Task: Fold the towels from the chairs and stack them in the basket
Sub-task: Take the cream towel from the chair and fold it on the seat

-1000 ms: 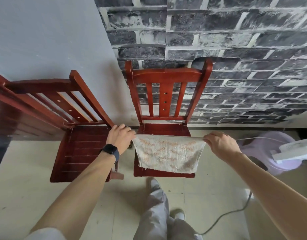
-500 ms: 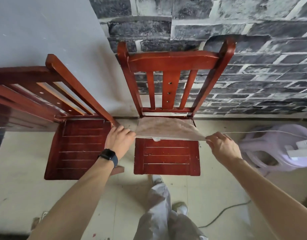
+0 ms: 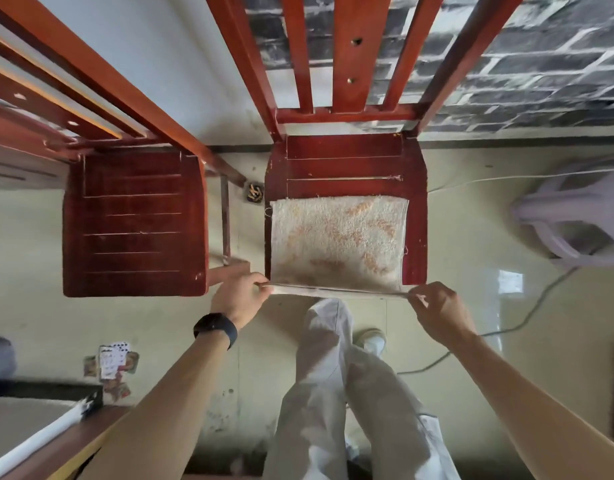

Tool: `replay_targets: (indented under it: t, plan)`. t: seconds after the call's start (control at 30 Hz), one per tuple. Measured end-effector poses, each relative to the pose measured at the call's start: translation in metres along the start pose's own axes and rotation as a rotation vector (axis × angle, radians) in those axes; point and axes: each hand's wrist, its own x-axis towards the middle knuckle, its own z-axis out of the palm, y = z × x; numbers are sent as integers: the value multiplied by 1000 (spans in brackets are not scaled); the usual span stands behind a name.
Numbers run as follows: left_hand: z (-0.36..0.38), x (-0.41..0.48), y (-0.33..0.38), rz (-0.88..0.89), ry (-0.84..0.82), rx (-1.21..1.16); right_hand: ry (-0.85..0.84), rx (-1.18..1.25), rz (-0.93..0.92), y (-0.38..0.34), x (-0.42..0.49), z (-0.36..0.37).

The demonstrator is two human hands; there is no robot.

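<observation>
Cream towel (image 3: 336,240) on chair seat (image 3: 343,157), between hands (image 3: 241,296) (image 3: 437,311)

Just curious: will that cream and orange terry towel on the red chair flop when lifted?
Probably floppy: the cream and orange terry towel lies limp on the red wooden chair seat. Likely light: the left hand and right hand merely pinch its near edge.
</observation>
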Motion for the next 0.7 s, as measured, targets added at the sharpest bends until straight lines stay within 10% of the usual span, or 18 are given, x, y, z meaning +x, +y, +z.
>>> replay_targets:
  t: [0.37, 0.7]
  plan:
    - [-9, 126, 1, -349, -93, -870, 147, 665, 215, -39, 114, -21]
    - [21, 196, 8, -240, 42, -547, 238, 576, 304, -41, 198, 12]
